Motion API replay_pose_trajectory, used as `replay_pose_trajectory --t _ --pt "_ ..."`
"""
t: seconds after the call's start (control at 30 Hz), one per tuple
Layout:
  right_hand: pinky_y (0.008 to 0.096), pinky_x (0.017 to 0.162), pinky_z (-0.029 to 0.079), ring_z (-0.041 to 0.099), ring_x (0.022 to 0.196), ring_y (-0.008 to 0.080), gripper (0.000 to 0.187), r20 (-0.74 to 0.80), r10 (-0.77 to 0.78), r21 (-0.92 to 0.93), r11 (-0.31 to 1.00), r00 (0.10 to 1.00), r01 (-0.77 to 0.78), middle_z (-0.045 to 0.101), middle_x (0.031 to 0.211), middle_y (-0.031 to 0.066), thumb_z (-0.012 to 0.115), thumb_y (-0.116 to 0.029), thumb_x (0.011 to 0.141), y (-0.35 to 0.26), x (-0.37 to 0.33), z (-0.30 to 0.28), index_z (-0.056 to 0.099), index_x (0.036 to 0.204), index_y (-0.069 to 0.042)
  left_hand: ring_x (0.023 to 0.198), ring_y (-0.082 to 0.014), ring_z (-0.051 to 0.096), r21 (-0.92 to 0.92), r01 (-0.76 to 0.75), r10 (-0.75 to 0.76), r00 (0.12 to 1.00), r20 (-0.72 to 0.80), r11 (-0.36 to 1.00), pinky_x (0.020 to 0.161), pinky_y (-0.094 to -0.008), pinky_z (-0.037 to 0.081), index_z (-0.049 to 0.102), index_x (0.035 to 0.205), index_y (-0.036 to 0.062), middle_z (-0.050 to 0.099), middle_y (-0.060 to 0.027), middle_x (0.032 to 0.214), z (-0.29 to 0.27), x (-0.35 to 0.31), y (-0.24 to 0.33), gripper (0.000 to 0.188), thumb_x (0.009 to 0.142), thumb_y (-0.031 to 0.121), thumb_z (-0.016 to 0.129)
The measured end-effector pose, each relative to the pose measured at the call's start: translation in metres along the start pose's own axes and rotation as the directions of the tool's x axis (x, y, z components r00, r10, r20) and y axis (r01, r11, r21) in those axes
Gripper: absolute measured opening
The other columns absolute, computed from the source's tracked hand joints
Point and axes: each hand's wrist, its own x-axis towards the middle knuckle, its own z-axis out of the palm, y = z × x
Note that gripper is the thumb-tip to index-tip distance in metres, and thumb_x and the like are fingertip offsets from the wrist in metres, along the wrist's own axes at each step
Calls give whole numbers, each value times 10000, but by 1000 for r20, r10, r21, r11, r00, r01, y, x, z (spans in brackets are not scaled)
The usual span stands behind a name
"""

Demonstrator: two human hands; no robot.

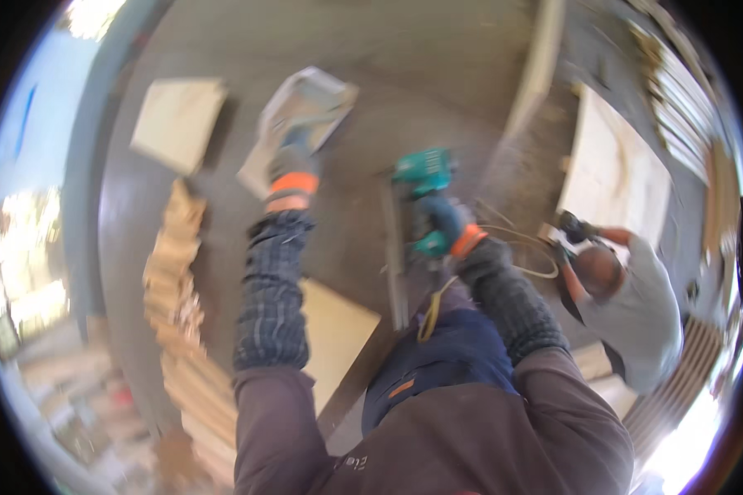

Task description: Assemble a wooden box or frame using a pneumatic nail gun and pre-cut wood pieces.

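My right hand (447,221), in a dark glove with an orange cuff, is closed around the grip of a teal nail gun (423,172). Its long grey magazine (395,272) points back toward my legs, and a yellow air hose (432,318) hangs beside it. Farther forward on the left, my gloved left hand (292,158) is on a shallow, pale wooden box (320,92) that sits at a slant. The fingers seem closed on its edge, though motion blurs them.
A square wooden panel (178,124) lies left of the box, near a long row of stacked wood pieces (173,264). Another panel (332,330) is by my left arm. At right, a co-worker (636,305) bends beside a large board (615,169); a long plank (537,70) stands farther ahead.
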Motion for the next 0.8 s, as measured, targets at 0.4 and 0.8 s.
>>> replay_pose_trajectory --t 0.4,0.8 --pt "323 508 517 662 565 165 185 269 591 807 294 761 -513 691 666 60 710 -197 863 -13 12 4 710 749 -51 1131 -425 641 85 -187 178 978 108 979 952 -480 519 727 1147 92 673 -211 1188 46 64 -25 298 874 58 612" --pt "322 558 523 657 593 150 166 254 601 754 368 758 -544 680 662 43 696 -192 843 -32 6 -5 701 730 -71 726 -290 687 19 122 -121 938 325 992 711 -407 539 695 877 32 699 -162 772 -29 34 -19 118 855 146 716"
